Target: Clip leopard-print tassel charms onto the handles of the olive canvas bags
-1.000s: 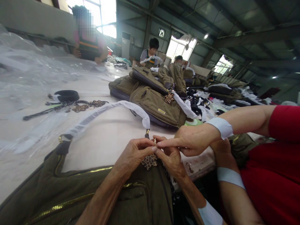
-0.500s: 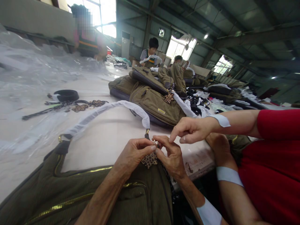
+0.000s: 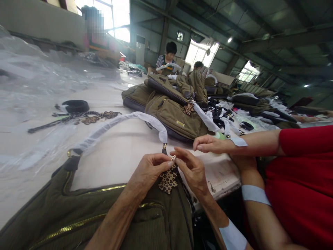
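A dark olive corduroy handbag (image 3: 135, 225) with gold zips lies in front of me, its arched handle (image 3: 130, 118) wrapped in white tissue. My left hand (image 3: 145, 173) pinches a small gold metal clasp (image 3: 173, 158) near the handle's right end. My right hand (image 3: 191, 170) meets it from the other side, thumb and fingers curled close around the same metal; its exact grip is partly hidden. Below the fingertips hangs a leopard-print charm (image 3: 168, 180), resting against the bag.
A co-worker's hand (image 3: 208, 144), with a red sleeve (image 3: 304, 142), reaches in from the right. Olive bags (image 3: 174, 114) are piled behind the handle. Black straps (image 3: 75, 106) and leopard-print charms (image 3: 91, 119) lie at left by clear plastic sheets (image 3: 39, 73). Other people work farther back.
The co-worker's pointing hand has drawn back to the right, away from my right hand. My fingertips have come closer together at the clasp, and the charm hangs more in view.
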